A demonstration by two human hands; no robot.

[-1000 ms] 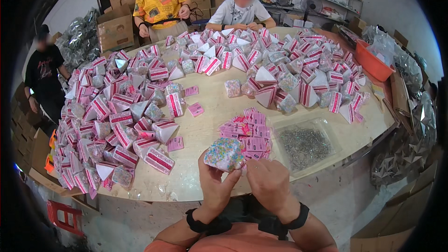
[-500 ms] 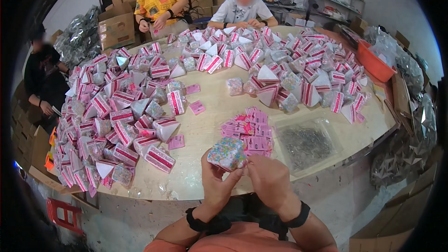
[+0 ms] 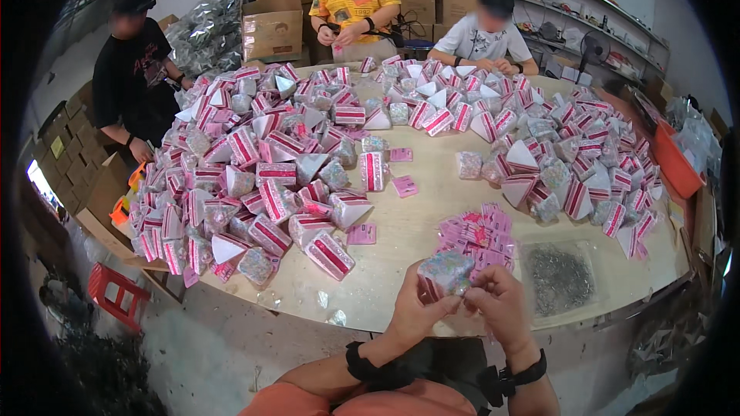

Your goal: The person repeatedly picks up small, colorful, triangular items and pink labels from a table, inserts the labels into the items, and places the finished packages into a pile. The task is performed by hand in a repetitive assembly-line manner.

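View swings left from the earlier frame; the left hand (image 3: 418, 308) curls its fingers round a sprinkled block (image 3: 447, 267) above the counter (image 3: 408, 223), near pink cards (image 3: 492, 233), while the right hand (image 3: 502, 299) pinches at the block's corner.

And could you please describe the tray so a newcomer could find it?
On the pale table, go to the near edge, right of the right hand. There, beside the pile of pink cards, lies a shallow transparent tray; unlike the pink things around it, it holds tiny dark-grey pieces.
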